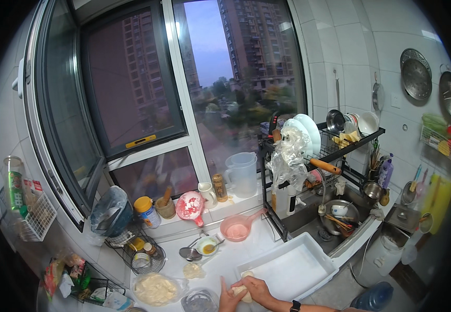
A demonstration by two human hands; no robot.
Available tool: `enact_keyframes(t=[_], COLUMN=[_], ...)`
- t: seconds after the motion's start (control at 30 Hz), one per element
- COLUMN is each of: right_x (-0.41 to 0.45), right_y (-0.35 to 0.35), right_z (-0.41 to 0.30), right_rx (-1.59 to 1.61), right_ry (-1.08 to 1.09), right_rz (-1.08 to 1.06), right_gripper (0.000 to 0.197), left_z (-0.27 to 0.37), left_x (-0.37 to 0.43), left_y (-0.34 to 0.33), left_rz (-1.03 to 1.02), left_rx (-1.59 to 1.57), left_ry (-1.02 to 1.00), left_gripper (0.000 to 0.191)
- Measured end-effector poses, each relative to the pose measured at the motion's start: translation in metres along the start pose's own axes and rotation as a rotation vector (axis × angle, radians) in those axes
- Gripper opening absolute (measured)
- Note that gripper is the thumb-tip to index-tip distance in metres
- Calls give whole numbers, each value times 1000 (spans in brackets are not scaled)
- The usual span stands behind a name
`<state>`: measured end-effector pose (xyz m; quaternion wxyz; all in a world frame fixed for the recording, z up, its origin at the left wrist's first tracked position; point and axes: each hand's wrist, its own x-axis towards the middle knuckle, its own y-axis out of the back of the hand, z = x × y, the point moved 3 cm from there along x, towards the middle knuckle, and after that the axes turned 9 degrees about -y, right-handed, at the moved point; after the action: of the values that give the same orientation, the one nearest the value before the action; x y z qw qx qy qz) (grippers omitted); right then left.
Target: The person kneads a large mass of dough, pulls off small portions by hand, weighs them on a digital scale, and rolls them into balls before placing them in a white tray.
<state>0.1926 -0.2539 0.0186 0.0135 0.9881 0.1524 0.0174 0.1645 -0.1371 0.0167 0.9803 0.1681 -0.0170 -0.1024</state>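
Note:
My left hand and my right hand meet at the bottom of the view, over the near left corner of a white plastic tray. Between their fingers is a pale lump of dough, partly covered. Just beyond my right fingers shows another pale dough piece; whether it rests in the tray or joins the held lump, I cannot tell. To the left, a large mass of dough lies in clear plastic. A smaller dough portion sits behind it. A clear plastic container stands beside my left hand.
Behind the tray lie a pink ladle and a small bowl with yellow liquid. A black dish rack rises over the sink, which holds dishes. Wire baskets stand left. Jars and a translucent jug line the windowsill.

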Motion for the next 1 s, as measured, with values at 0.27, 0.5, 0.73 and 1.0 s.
enact_keyframes(t=[0.27,0.5,0.73,1.0], right_x=[10,9,19,20], right_y=[1,-9,18,17], right_z=[1,-28,-20,5], right_rx=[549,-178,-341,230], right_ry=[-152,199,268,-102], right_rz=[97,-130,306,406], right_gripper=[39,29,32,44], left_z=[-41,-58,7,2], left_x=[-11,-1,-18,-15], left_y=[-19,2,-35,-32], left_rz=[162,167,182,222], left_rx=[-776,-521,-569,-663], left_ry=[-219,-30,-281,-95], left_gripper=[44,42,82,75])
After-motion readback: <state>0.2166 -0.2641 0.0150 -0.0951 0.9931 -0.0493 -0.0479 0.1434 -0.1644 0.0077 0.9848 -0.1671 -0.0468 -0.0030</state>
